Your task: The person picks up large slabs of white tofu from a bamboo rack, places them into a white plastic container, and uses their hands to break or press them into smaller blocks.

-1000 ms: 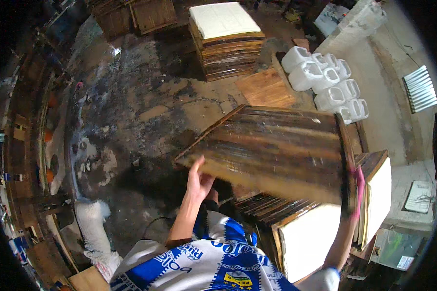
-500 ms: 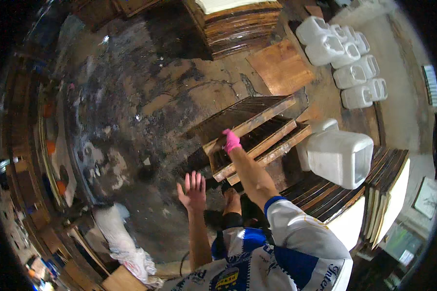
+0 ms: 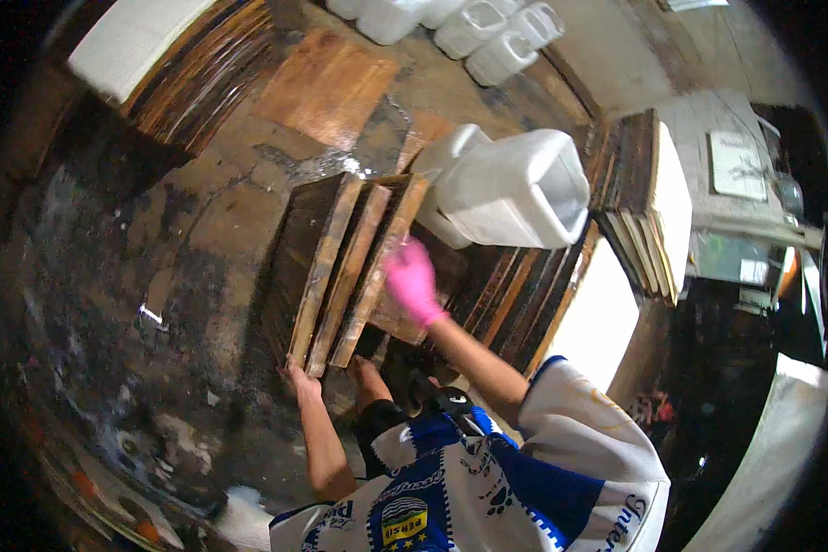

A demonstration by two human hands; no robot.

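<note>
Three wooden frames stand on edge in front of me, leaning side by side: a left frame (image 3: pixel 326 271) with a dark panel, a middle frame (image 3: pixel 350 276) and a right frame (image 3: pixel 382 269). Bare, my left hand (image 3: pixel 304 379) grips the near lower end of the left frame, its fingers partly hidden behind the wood. My right hand (image 3: pixel 412 281), in a pink glove, is at the outer side of the right frame. Its fingers are smeared by motion, so their hold is unclear.
A large white plastic jerrycan (image 3: pixel 515 189) sits just right of the frames, with more white jerrycans (image 3: pixel 477 32) at the back. Stacked frames (image 3: pixel 207 78) stand far left, others (image 3: pixel 642 202) at right. A brown board (image 3: pixel 327 87) lies on the stained floor (image 3: pixel 202 304).
My view has swung to the right. My left hand, open in the air before, now grips the frames' near end. My right hand has moved from the left frame to the right one; the frames stand closer together.
</note>
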